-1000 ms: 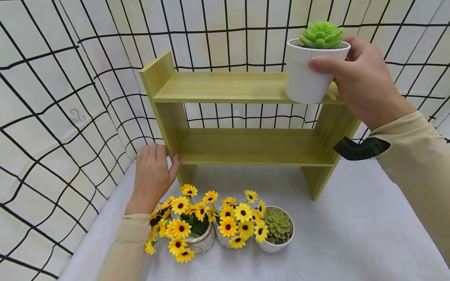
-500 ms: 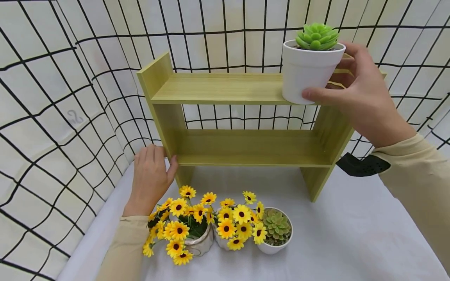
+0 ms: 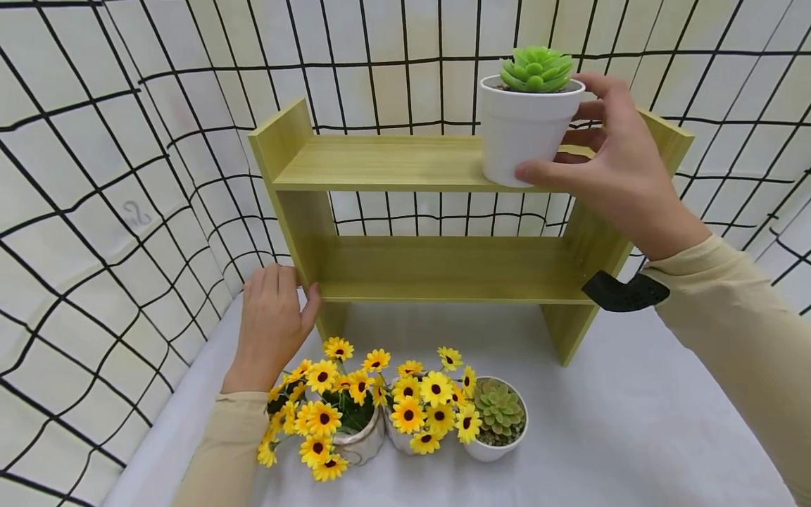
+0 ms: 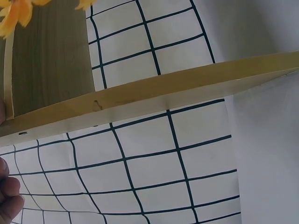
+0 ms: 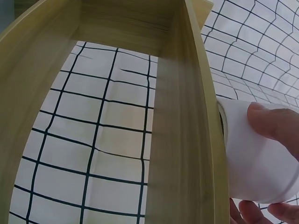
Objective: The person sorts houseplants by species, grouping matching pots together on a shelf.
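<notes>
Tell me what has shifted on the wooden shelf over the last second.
The right hand, gripping the white succulent pot, has slid it leftward along the top board of the light wooden shelf. The left hand stays braced on the shelf's left upright; the sunflower pots haven't moved.

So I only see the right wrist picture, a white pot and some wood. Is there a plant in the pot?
Observer: Yes, a green succulent sits in the round white plastic pot.
Operator: What's the other hand doing?
Observer: The left hand rests against the left side panel of the light wooden two-tier shelf.
Operator: Any flowers?
Observer: Yellow sunflowers in pots stand in front, beside a second small succulent.
</notes>
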